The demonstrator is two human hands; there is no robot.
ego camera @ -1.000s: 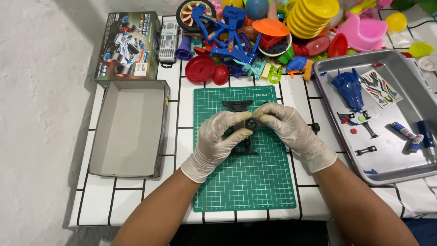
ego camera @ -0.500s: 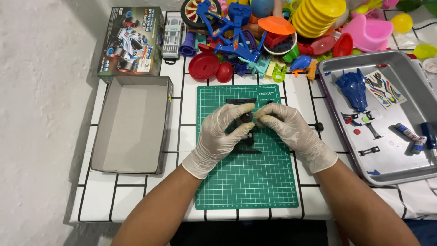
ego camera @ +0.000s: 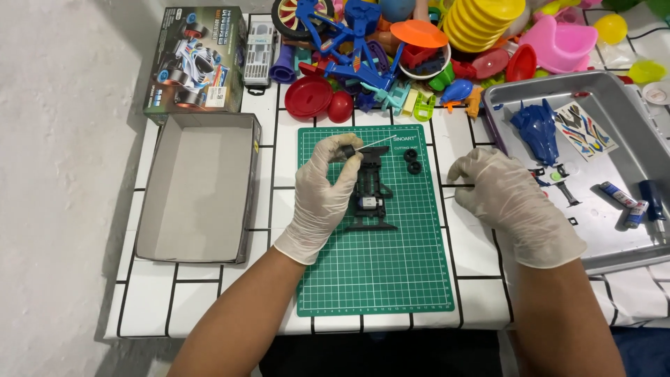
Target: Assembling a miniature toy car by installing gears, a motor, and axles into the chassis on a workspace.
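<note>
A black toy car chassis (ego camera: 370, 201) lies on the green cutting mat (ego camera: 377, 272). My gloved left hand (ego camera: 322, 192) is at the chassis's left front corner, its fingertips pinching a small black wheel on a thin metal axle (ego camera: 351, 149). Two loose black wheels (ego camera: 412, 161) sit on the mat just right of the chassis. My gloved right hand (ego camera: 504, 199) rests palm down on the white tiled table, between the mat and the metal tray (ego camera: 631, 255), and holds nothing I can see.
The tray holds a blue car body (ego camera: 537, 130), a sticker sheet (ego camera: 583, 130), small batteries (ego camera: 623, 197) and black parts. An open cardboard box tray (ego camera: 199, 185) and the printed kit box (ego camera: 192, 63) lie left. Colourful plastic toys (ego camera: 419, 49) crowd the back.
Both hands were together on the chassis at the mat's centre. My right hand has drawn away to the right, off the mat; my left stays at the chassis, holding the wheel and axle.
</note>
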